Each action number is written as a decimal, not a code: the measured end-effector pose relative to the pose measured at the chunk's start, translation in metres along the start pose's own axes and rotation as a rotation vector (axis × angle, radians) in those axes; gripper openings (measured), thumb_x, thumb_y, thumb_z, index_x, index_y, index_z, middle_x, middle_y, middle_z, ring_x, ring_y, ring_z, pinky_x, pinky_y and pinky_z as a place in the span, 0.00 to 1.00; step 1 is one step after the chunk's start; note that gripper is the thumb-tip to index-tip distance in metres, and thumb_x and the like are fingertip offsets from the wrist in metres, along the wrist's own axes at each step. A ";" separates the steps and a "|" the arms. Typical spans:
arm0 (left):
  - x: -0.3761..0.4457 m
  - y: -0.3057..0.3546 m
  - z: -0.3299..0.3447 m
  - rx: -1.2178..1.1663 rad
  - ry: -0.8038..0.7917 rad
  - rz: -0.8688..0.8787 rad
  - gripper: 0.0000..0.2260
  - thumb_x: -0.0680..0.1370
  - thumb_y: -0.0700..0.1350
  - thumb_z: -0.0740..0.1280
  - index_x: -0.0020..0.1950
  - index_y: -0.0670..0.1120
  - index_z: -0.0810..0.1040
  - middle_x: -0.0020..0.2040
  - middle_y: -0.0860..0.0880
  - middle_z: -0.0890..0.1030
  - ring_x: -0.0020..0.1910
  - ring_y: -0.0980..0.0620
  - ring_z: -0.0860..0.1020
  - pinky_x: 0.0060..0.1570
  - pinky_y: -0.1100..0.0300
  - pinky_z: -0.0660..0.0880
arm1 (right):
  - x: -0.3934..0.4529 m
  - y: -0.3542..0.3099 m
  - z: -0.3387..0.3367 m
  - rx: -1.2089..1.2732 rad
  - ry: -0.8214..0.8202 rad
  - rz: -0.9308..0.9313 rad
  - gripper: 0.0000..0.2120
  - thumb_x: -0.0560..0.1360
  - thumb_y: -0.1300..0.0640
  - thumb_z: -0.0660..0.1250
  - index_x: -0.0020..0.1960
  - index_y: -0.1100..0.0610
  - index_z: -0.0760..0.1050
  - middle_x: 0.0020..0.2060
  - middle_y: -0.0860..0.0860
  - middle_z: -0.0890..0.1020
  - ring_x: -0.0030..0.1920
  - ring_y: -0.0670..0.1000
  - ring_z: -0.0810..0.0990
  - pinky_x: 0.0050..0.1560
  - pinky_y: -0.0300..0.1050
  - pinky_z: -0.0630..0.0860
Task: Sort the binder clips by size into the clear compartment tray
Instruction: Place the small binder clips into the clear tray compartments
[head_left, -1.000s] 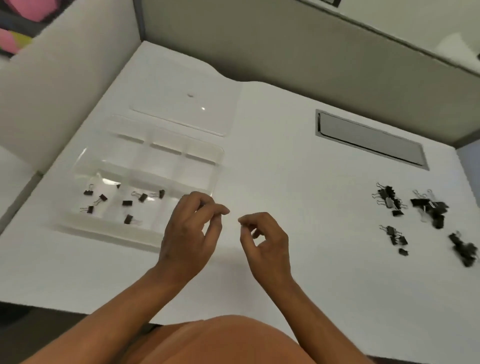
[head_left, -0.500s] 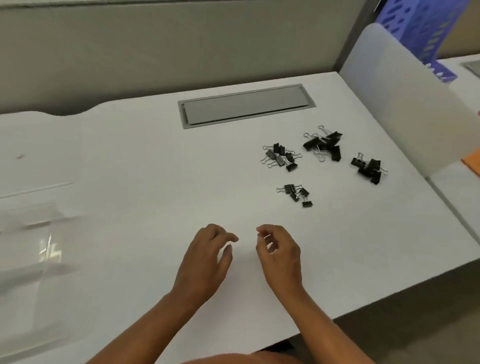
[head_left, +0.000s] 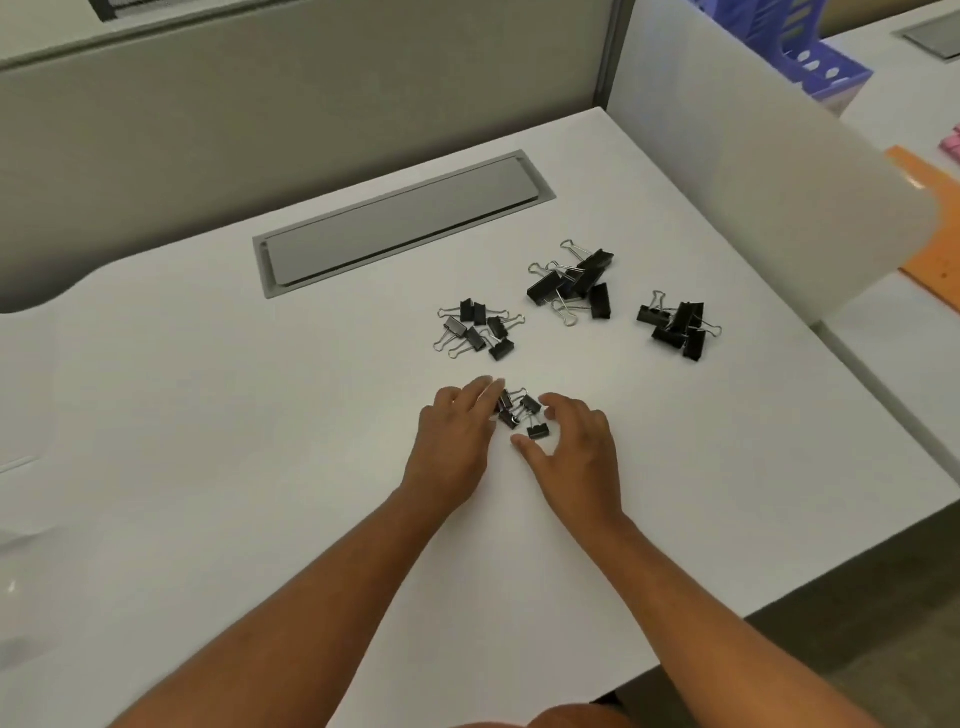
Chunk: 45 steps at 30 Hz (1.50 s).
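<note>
White bench (head_left: 208, 441) carries grey hatch (head_left: 400, 223) at back. Four black clip clusters right of centre: largest clips (head_left: 576, 280), big clips (head_left: 678, 325), medium clips (head_left: 478, 327), smallest clips (head_left: 522, 413) nearest person. Left hand (head_left: 457, 441) and right hand (head_left: 576, 452) flank smallest clips, fingers (head_left: 483, 392) extended, loosely spread, touching cluster, gripping nothing. Tray edge barely visible far left.

Four heaps of clips (head_left: 480, 329) on the tabletop (head_left: 260, 467); one grey hatch (head_left: 402, 223); two hands, left (head_left: 457, 436) and right (head_left: 574, 452); single clips too tangled to count.
</note>
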<state>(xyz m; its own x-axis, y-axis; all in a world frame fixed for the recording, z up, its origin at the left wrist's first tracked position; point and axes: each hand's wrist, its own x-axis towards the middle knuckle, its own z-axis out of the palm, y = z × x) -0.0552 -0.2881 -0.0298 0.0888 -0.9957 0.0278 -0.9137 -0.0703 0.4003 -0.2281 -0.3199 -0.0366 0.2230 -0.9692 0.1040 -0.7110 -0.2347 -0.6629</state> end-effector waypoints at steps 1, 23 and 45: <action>0.002 -0.006 0.003 0.023 0.008 0.014 0.20 0.85 0.46 0.63 0.78 0.51 0.71 0.77 0.52 0.73 0.65 0.42 0.74 0.57 0.45 0.75 | 0.002 0.000 0.002 -0.001 0.008 -0.018 0.23 0.73 0.51 0.80 0.65 0.53 0.77 0.53 0.48 0.83 0.52 0.54 0.78 0.54 0.53 0.78; -0.020 -0.024 0.016 -0.065 0.308 0.050 0.04 0.83 0.40 0.69 0.57 0.44 0.80 0.52 0.49 0.81 0.51 0.44 0.73 0.52 0.52 0.75 | 0.062 -0.002 -0.026 0.095 -0.388 -0.134 0.19 0.79 0.60 0.58 0.69 0.54 0.75 0.50 0.51 0.75 0.46 0.48 0.74 0.47 0.44 0.71; -0.194 -0.021 -0.076 -1.912 0.214 -1.116 0.05 0.81 0.41 0.69 0.56 0.43 0.79 0.51 0.42 0.84 0.50 0.44 0.84 0.46 0.55 0.84 | 0.026 -0.002 -0.025 0.012 -0.314 -0.029 0.07 0.82 0.55 0.69 0.46 0.55 0.77 0.35 0.49 0.76 0.39 0.47 0.75 0.42 0.45 0.71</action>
<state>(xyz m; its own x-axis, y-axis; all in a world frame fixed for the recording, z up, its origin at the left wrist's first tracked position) -0.0235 -0.0893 0.0262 0.2921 -0.5783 -0.7618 0.8670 -0.1762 0.4662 -0.2373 -0.3464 -0.0143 0.4396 -0.8915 -0.1096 -0.6940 -0.2597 -0.6715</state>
